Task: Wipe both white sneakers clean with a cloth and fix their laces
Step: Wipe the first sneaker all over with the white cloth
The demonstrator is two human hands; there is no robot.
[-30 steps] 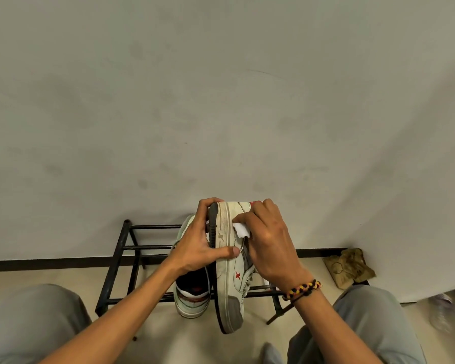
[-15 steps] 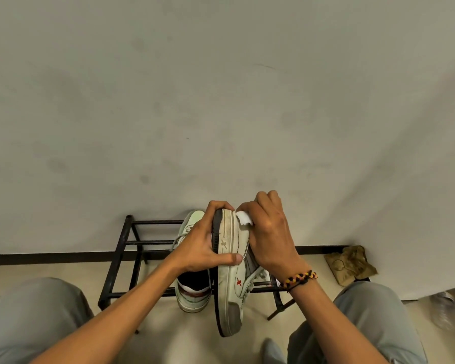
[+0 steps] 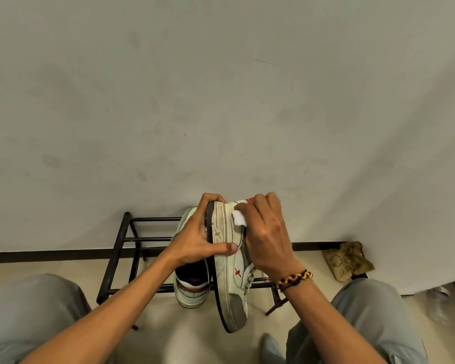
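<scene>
Item one: white sneaker (image 3: pixel 230 271), held in the air on its side in front of the seated person, toe pointing near, heel far, dark outsole turned to the left. Grey toe patch, small red mark on the side panel, sole edge visibly scuffed and grimy.

Left hand (image 3: pixel 197 243): wrapped around the sole at mid-length, fingers curled over the far edge, thumb pressed across the sidewall. Right hand (image 3: pixel 267 237): fingers bunched, pinching a small white cloth (image 3: pixel 239 218) against the upper near the heel.

Item two: second sneaker (image 3: pixel 192 282), standing just behind and left of the first, on the low black rack (image 3: pixel 121 248) by the wall. Not in hand.

Also present: crumpled brown paper bag (image 3: pixel 348 261) on the floor at far right.

Handling notes, as judged: the shoe looks light enough for one hand; sole stiff, upper softer and likely to give under pressure, so the firm hold belongs on the sole, as here. The cloth is small and limp; it needs fingertip pressure behind it. Laces (image 3: pixel 250 278) hang loose at the near right side and are yet to be dealt with.
</scene>
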